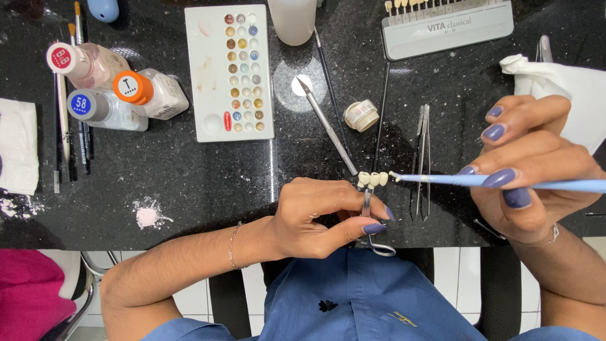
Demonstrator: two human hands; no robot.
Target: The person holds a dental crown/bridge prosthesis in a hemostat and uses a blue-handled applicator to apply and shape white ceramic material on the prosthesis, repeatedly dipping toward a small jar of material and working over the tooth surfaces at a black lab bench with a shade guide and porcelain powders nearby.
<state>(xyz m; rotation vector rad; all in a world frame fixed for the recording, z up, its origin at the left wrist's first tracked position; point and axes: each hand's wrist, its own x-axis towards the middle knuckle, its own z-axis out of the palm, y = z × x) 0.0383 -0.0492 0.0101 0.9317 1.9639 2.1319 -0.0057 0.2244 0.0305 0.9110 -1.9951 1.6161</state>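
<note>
- Head view looks straight down on 2 bare hands working over a black speckled worktop (pixel 189 177).
- Left hand (pixel 322 218) is closed around a metal clamp (pixel 372 224), thumb and fingers pinching its shank; the clamp's tip carries a small row of 3 cream tooth crowns (pixel 374 179), raised just above the counter, probably so the teeth stay steady and untouched by fingers.
- Right hand (pixel 527 173) is curled shut on a light blue brush (pixel 480 180), held like a pen between fingertips and thumb; its fine tip sits just beside the rightmost crown, nearly touching, though contact is too fine to tell.
- Just beyond the crowns lie a metal-handled knife (pixel 328 126), a thin black brush (pixel 328 82) and a pair of tweezers (pixel 421 158), all within easy reach of either hand.
- A small open jar (pixel 362 115) rests near the knife, holding something pale; exactly what I cannot tell.
- Farther off, a white palette (pixel 205 69) keeps many small wells of coloured paste in neat rows.
- 3 capped bottles (pixel 117 88) lie on their sides at the left, holding pale powder, with a pinkish powder smear (pixel 148 215) below them.
- A grey tooth shade guide (pixel 445 25) sits at the top, and a white tissue (pixel 555 85) lies behind the right hand.
</note>
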